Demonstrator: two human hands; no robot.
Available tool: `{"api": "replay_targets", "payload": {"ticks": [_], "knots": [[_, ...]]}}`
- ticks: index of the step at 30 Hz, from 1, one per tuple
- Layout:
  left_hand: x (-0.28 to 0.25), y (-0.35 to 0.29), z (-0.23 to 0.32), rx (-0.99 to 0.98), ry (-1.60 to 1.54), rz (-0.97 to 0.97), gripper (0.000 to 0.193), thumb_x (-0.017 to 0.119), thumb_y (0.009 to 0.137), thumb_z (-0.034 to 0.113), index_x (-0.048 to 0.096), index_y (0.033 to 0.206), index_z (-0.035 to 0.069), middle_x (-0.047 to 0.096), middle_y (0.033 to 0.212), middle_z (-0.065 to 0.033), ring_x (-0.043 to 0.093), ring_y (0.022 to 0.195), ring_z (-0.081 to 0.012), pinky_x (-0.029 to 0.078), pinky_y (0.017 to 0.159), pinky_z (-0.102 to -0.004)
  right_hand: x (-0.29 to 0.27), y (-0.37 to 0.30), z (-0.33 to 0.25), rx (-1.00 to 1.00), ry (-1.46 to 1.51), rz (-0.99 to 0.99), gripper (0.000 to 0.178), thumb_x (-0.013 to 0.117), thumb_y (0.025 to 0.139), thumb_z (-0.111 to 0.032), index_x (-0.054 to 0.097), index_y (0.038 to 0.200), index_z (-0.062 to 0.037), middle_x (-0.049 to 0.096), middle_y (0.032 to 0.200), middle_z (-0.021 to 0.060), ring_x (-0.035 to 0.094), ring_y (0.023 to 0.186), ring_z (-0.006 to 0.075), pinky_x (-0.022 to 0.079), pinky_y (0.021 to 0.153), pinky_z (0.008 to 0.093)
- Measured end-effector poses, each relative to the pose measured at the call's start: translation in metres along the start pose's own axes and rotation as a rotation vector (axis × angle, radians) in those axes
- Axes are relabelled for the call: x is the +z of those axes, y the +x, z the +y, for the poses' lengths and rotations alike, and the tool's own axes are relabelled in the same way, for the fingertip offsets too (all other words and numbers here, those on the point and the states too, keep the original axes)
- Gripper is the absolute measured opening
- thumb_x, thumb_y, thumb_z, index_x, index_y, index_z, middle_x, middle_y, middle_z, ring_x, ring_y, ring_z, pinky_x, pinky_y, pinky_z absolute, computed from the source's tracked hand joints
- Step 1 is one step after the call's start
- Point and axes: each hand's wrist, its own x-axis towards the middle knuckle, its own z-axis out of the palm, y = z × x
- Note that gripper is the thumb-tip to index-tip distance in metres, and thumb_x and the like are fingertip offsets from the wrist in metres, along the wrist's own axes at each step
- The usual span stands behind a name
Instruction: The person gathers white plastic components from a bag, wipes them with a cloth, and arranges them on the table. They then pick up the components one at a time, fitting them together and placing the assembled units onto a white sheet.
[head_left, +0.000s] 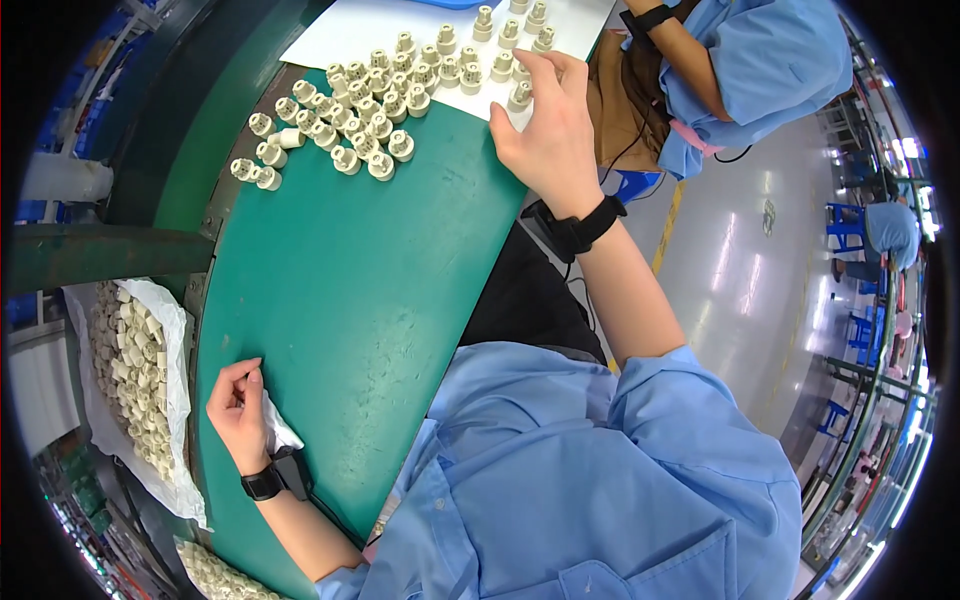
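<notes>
My right hand (555, 135) reaches over the far right edge of the green table, thumb and index finger spread apart. One cream plastic fitting (519, 97) stands between them on the white sheet; I cannot tell whether the fingers touch it. Many similar ribbed fittings (380, 125) with round bases stand in a cluster, partly on the sheet and partly on the green mat (340, 260). My left hand (240, 412) rests at the near left edge of the table with its fingers curled in a pinch; anything inside is too small to make out. Crumpled white material (281, 424) lies beside it.
Left of the table sits a white-lined bag (180, 370) full of cream parts, with another bag (215, 575) below it. A dark green beam (110, 258) meets the table's left edge. A co-worker in a blue shirt (765, 60) sits at the far right.
</notes>
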Motion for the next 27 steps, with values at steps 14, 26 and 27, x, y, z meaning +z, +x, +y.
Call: {"api": "replay_targets", "payload": {"ticks": [14,26,27], "knots": [[-0.003,-0.001,0.001,-0.002,0.025,-0.047,0.010,0.064,0.096,0.004,0.070,0.103,0.000,0.048,0.077,0.0085,0.036,0.067,-0.0023,0.026,0.059,-0.0207,0.008,0.017,0.012,-0.026,-0.191,-0.105,0.055,0.077,0.077,-0.013,0.059,0.129,-0.0060,0.050,0.125,0.0195,0.065,0.099,0.0364,0.057,0.085,0.0421],[0.000,0.000,0.001,0.011,0.045,-0.012,0.009,0.068,0.093,0.005,0.072,0.100,0.002,0.047,0.069,0.0076,0.037,0.063,-0.0040,0.027,0.056,-0.0225,-0.003,0.014,0.002,-0.042,-0.139,-0.078,0.049,0.076,0.079,-0.013,0.060,0.125,-0.0042,0.052,0.120,0.0177,0.066,0.088,0.0301,0.057,0.078,0.0389],[-0.001,0.001,0.002,0.008,0.044,-0.011,0.009,0.068,0.093,0.005,0.072,0.100,0.002,0.047,0.069,0.0076,0.037,0.063,-0.0040,0.027,0.056,-0.0225,-0.008,0.013,-0.001,-0.036,-0.116,-0.065,0.047,0.075,0.080,-0.013,0.061,0.124,-0.0043,0.053,0.119,0.0170,0.066,0.085,0.0276,0.056,0.076,0.0375]]}}
